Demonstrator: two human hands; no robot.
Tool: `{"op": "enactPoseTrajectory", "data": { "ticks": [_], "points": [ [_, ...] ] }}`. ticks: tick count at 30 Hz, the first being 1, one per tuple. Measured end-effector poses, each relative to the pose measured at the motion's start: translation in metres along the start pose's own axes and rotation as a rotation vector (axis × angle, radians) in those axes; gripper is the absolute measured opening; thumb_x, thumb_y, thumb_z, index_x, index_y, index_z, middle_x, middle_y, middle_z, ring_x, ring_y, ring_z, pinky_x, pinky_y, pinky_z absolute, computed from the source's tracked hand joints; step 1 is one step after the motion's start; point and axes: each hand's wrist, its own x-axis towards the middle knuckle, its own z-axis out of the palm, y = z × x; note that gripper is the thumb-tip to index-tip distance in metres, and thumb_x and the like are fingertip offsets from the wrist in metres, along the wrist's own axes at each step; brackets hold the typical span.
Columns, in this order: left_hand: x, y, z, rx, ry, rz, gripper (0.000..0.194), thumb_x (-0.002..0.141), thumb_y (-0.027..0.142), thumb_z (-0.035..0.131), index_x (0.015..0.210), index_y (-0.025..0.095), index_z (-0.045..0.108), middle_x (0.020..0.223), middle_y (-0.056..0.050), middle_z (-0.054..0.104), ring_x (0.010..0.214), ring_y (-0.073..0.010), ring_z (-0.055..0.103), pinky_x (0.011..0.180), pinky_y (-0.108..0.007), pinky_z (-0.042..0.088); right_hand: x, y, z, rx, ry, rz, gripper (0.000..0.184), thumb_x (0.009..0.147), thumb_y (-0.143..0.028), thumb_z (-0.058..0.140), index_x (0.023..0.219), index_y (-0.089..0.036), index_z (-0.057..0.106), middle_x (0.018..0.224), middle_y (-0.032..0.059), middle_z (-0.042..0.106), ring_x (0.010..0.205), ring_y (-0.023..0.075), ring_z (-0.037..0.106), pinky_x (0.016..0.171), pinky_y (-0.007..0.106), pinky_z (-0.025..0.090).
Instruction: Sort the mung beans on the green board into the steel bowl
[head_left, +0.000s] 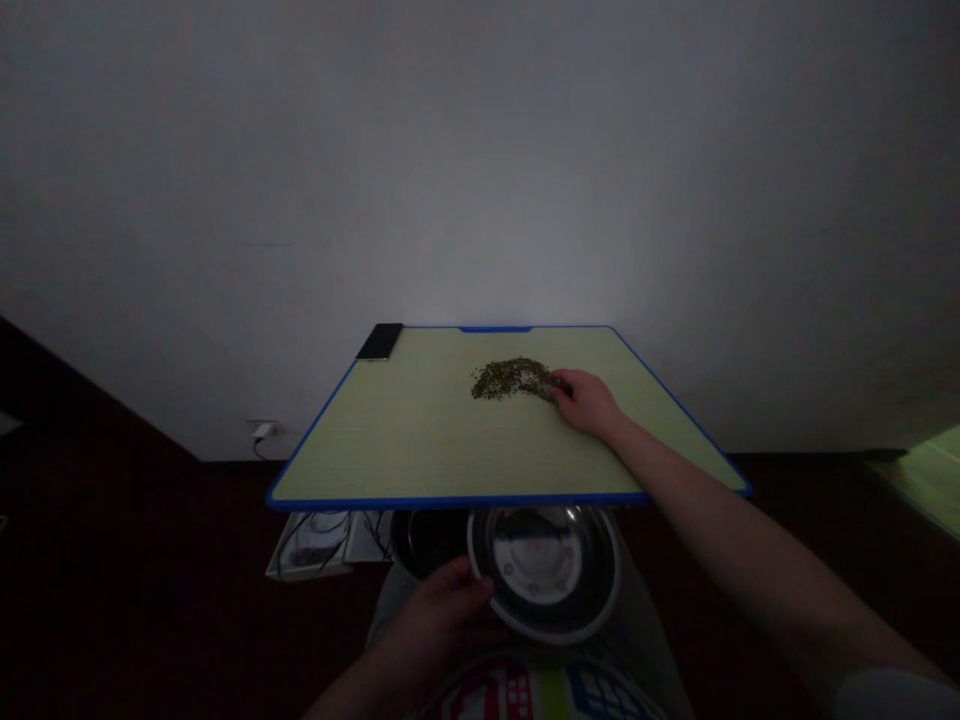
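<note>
A loose heap of small greenish-brown grains, like dried beans (510, 377), is spread on the pale table top (420, 440). At the heap's right end is my right hand (587, 402), its thumb and fingers curled together. A greyish patch shows by the fingertips, and what they hold is too small and dim to make out. Below the table's near edge, my left hand (450, 605) grips the left rim of a shiny metal bowl (544, 625). The bowl tilts over my lap, with its inside facing up and no grains visible in it.
A second dark metal bowl (409, 545) sits partly behind the first. A black phone (381, 342) lies at the table's far left corner. The blue table edge (465, 501) runs above my lap. Cables and a white box (307, 560) are on the floor, left.
</note>
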Motion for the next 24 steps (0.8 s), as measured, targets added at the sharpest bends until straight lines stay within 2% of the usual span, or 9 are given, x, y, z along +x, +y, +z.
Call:
{"op": "enactPoseTrajectory", "data": {
  "ticks": [7,16,24],
  "points": [
    [-0.0017,0.0021,0.0028,-0.013,-0.004,-0.004,0.026,0.075,0.021,0.067,0.099,0.011,0.067,0.099,-0.017,0.074,0.092,-0.0298,0.07,0.088,-0.047,0.049,-0.001,-0.0005,-0.0005,0.023,-0.012,-0.015,0.029,0.082,-0.025,0.052,0.108,-0.019,0.064,0.093,0.0068,0.069,0.081,0.0193,0.061,0.074,0.029,0.044],
    [-0.0005,0.0023,0.0037,-0.002,-0.015,-0.003,0.02,0.075,0.019,0.066,0.094,0.011,0.067,0.094,-0.015,0.076,0.087,-0.0276,0.071,0.085,-0.044,0.051,0.0015,-0.0025,0.0014,0.031,-0.007,-0.046,0.031,0.085,-0.027,0.05,0.112,-0.018,0.063,0.099,0.0079,0.069,0.087,0.0194,0.06,0.078,0.03,0.044],
    [-0.0004,0.0018,0.0028,0.006,0.012,-0.011,0.026,0.074,0.021,0.069,0.097,0.011,0.066,0.096,-0.016,0.075,0.09,-0.029,0.07,0.086,-0.044,0.05,0.0026,-0.0042,0.0018,0.033,-0.005,-0.036,0.031,0.085,-0.025,0.051,0.112,-0.018,0.063,0.103,0.0072,0.068,0.088,0.0192,0.06,0.08,0.03,0.044]
  ]
}}
